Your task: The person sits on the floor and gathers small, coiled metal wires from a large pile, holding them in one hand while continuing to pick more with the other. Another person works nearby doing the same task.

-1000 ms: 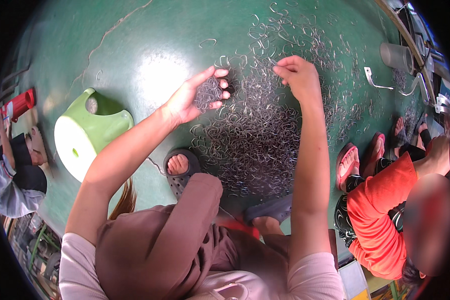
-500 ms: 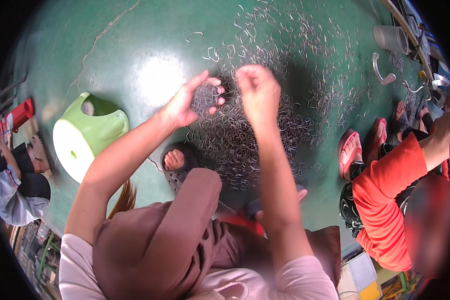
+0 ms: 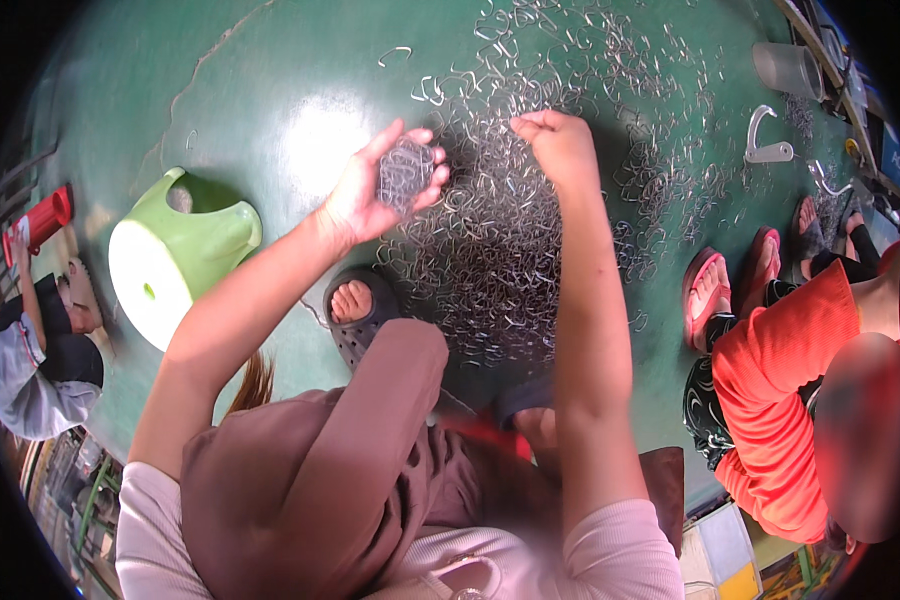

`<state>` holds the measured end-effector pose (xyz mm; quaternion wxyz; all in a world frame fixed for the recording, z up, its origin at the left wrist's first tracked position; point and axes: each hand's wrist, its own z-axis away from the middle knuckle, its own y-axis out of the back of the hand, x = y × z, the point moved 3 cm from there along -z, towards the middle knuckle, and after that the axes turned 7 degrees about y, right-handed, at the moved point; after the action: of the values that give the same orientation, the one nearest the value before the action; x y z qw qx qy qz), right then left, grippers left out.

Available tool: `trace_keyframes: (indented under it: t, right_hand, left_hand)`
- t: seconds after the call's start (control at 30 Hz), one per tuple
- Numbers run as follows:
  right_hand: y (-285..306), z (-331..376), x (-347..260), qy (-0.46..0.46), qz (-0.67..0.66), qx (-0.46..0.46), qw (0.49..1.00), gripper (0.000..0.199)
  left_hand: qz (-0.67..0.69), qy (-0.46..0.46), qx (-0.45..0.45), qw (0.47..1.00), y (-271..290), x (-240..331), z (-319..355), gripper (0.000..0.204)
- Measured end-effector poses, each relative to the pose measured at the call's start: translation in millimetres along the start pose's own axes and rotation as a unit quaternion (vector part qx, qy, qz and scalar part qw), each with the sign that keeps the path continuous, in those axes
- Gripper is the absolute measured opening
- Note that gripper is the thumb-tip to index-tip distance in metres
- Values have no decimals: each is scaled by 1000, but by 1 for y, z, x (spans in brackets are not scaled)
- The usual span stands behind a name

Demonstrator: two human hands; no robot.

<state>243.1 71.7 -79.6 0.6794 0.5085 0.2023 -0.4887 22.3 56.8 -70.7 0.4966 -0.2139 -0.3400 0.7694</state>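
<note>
Nearest, brown cloth (image 3: 360, 450) covers the lap of a seated person in a pale ribbed top (image 3: 155, 530), and a foot in a dark clog (image 3: 365, 325) rests on a green floor (image 3: 270, 60). Two bare hands reach forward. The left hand (image 3: 360, 195), palm up, has its fingers curled around a rounded clump of wire hooks (image 3: 407, 175). The right hand (image 3: 562, 145) has thumb and fingertips pinched together above the heap of hooks (image 3: 490, 270); whether a hook sits between them, I cannot tell. The heap spreads over the floor between and beyond the arms, dense near the feet, thinner farther off. To the left stands a light green stool (image 3: 185, 250); to the right sits another person in orange-red clothing (image 3: 780, 400) and red sandals (image 3: 702, 300). Farther away are a curved metal bracket (image 3: 770, 152), a translucent tub (image 3: 785, 70) and, at far left, a red container (image 3: 50, 215).
</note>
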Motion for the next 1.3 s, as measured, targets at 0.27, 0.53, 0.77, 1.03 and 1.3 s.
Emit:
trace_keyframes:
  t: [0.27, 0.53, 0.77, 1.03, 1.3]
  right_hand:
    - [-31, 58, -57, 146, -188, -26, 971, 14]
    - [-86, 110, -24, 134, 126, -34, 982, 9]
    - [-114, 107, -24, 92, 233, -41, 967, 16]
    - [-60, 98, -28, -8, -112, -77, 991, 24]
    - [-35, 104, -106, 152, 19, 44, 987, 13]
  left_hand:
    - [-16, -47, 24, 998, -10, 17, 1, 28]
    - [38, -76, -23, 996, -7, 32, 15, 23]
    - [43, -89, -48, 994, -7, 37, 20, 22]
    - [33, -101, 6, 994, -5, 32, 15, 22]
    - [4, -51, 28, 998, -14, 11, -7, 26]
